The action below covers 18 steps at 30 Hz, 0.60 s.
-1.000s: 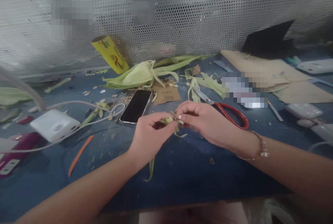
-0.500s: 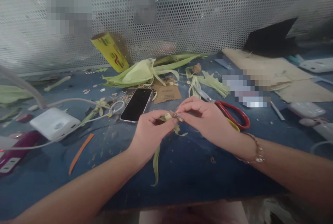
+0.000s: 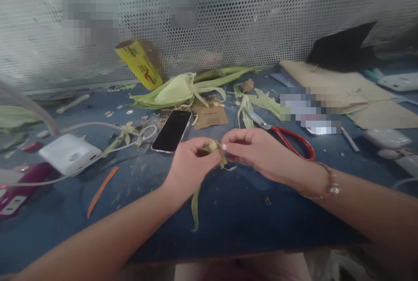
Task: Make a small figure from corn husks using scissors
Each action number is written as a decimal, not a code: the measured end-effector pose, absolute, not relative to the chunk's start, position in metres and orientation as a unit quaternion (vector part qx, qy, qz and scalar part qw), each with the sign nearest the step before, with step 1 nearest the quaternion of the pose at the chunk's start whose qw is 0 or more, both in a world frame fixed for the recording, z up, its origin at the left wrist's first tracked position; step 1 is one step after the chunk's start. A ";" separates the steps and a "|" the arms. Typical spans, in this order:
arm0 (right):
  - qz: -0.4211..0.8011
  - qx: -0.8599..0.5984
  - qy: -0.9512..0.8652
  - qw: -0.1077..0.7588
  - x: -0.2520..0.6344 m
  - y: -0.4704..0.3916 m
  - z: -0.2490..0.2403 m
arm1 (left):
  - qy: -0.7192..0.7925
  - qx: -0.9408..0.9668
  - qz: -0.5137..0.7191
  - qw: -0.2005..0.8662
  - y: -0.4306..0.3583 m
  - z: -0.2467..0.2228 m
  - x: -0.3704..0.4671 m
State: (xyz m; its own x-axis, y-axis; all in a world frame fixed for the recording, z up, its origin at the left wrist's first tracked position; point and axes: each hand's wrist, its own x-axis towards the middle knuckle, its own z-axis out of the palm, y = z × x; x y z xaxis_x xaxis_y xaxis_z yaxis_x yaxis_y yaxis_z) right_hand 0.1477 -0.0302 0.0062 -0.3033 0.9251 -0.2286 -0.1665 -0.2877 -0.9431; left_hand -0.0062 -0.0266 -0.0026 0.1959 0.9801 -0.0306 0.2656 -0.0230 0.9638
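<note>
Left hand (image 3: 196, 163) and right hand (image 3: 256, 150) pinching small husk piece (image 3: 214, 146), phone (image 3: 172, 131) beyond, red-handled scissors (image 3: 292, 141) nearby

Open front tabletop (image 3: 254, 220); husk strip (image 3: 195, 209) leftward

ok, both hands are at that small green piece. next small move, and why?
I'd probably hold the small green piece steady in the left hand and ease the right hand gently along it: the left already grips it, and the right's fingertips pinch at its end.
</note>
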 end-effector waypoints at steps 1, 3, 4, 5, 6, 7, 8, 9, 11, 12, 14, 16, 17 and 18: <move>0.672 -0.437 -0.444 0.401 0.147 -0.030 0.006 | 0.509 0.616 0.374 0.470 -0.027 -0.002 -0.006; 0.661 -0.453 -0.448 0.397 0.147 -0.031 0.007 | 0.502 0.630 0.373 0.459 -0.028 -0.001 -0.005; 0.659 -0.460 -0.445 0.395 0.146 -0.031 0.008 | 0.500 0.636 0.372 0.455 -0.029 -0.001 -0.004; 0.659 -0.466 -0.441 0.394 0.146 -0.031 0.008 | 0.499 0.640 0.369 0.452 -0.029 0.000 -0.004; 0.662 -0.468 -0.434 0.394 0.146 -0.032 0.009 | 0.501 0.643 0.366 0.449 -0.029 0.000 -0.003; 0.668 -0.468 -0.424 0.394 0.146 -0.032 0.009 | 0.504 0.645 0.362 0.447 -0.029 0.000 -0.003; 0.677 -0.466 -0.412 0.394 0.147 -0.032 0.009 | 0.508 0.645 0.358 0.445 -0.029 0.001 -0.003; 0.686 -0.463 -0.400 0.394 0.147 -0.033 0.008 | 0.510 0.645 0.355 0.444 -0.029 0.001 -0.003; 0.706 -0.451 -0.380 0.394 0.149 -0.033 0.007 | 0.512 0.647 0.354 0.441 -0.029 0.001 -0.004; 0.714 -0.443 -0.374 0.393 0.149 -0.033 0.005 | 0.511 0.648 0.356 0.439 -0.030 0.001 -0.004; 0.726 -0.424 -0.368 0.396 0.151 -0.032 0.003 | 0.505 0.650 0.361 0.438 -0.031 0.001 -0.004; 0.730 -0.409 -0.365 0.408 0.151 -0.032 0.001 | 0.499 0.648 0.367 0.442 -0.031 0.002 -0.004; 0.728 -0.404 -0.364 0.417 0.151 -0.032 0.000 | 0.497 0.645 0.370 0.447 -0.031 0.002 -0.004; 0.724 -0.401 -0.365 0.426 0.151 -0.032 0.000 | 0.497 0.639 0.373 0.453 -0.031 0.002 -0.004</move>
State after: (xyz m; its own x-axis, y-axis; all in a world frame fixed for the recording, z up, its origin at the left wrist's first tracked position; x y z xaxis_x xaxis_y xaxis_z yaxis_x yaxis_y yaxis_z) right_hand 0.1513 -0.0318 -0.0002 -0.3159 0.9098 -0.2692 -0.3245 -0.3702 -0.8704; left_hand -0.0041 -0.0312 0.0019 0.2279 0.9733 0.0266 0.2981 -0.0958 0.9497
